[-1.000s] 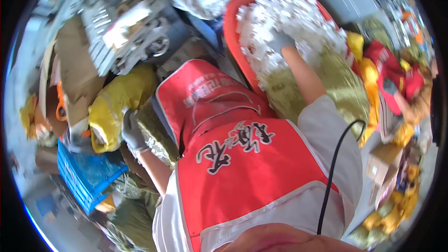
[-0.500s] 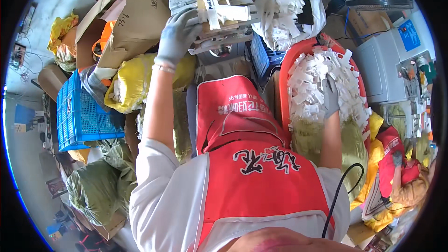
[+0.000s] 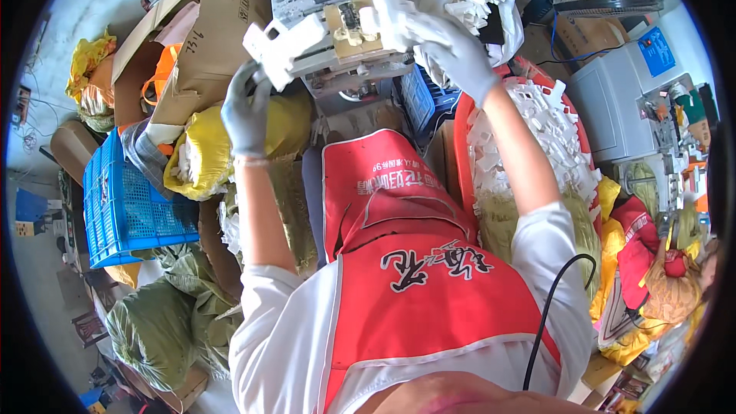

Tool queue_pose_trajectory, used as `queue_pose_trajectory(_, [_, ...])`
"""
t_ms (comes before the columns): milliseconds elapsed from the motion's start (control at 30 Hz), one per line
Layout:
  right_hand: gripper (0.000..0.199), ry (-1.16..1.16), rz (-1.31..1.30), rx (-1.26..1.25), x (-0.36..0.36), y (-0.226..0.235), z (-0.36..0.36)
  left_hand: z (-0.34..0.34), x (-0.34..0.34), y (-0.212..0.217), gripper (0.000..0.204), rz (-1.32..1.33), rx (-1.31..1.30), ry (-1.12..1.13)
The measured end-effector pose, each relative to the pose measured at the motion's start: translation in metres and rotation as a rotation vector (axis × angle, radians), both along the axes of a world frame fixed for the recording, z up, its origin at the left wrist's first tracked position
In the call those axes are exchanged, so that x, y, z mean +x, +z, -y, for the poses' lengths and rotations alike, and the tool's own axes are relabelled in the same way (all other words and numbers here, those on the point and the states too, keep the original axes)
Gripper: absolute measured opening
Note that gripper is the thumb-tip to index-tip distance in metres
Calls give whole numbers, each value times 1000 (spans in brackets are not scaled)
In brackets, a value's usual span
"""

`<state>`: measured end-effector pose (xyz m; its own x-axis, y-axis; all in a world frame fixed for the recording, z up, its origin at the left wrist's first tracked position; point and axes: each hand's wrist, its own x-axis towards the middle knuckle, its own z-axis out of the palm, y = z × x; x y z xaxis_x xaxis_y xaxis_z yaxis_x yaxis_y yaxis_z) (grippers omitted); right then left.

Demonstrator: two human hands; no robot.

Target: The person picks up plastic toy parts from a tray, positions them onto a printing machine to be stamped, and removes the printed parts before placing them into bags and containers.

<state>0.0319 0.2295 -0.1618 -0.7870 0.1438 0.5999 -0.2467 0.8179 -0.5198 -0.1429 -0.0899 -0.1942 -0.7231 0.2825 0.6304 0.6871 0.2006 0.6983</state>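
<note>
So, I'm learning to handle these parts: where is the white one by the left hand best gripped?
Probably thumb and fingers across its lower end, coming from the person's side: the white part points that end down toward the left hand, clear of the machine.

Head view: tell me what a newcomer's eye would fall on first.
Probably the bright red apron, which fills the lower centre. Next, the red tub heaped with white plastic-looking pieces, right of centre. Then, toward the top, the grey-gloved left hand and right hand on either side of the front of a grey machine, with blurred white parts by their fingers.
</note>
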Motion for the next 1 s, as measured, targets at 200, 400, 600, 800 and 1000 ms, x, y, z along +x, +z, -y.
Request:
queue_pose_trajectory(200, [43, 95, 174, 380, -50, 6, -5, 89, 39, -33, 27, 262, -34, 243])
queue_pose_trajectory(400, [38, 115, 224, 123, -10, 30, -11, 141, 51, -88, 28, 362, -156, 384])
queue_pose_trajectory(600, [40, -354, 638, 167, 138, -94, -117, 209, 65, -124, 31, 320, -275, 536])
queue_pose_trajectory(800, [39, -530, 1025, 59, 204, -218, -102, 180, 59, -125, 29, 517, -355, 431])
queue_pose_trajectory(1000, [41, -652, 1160, 379, 170, -275, -80, 70, 69, -114, 28, 329, -489, 50])
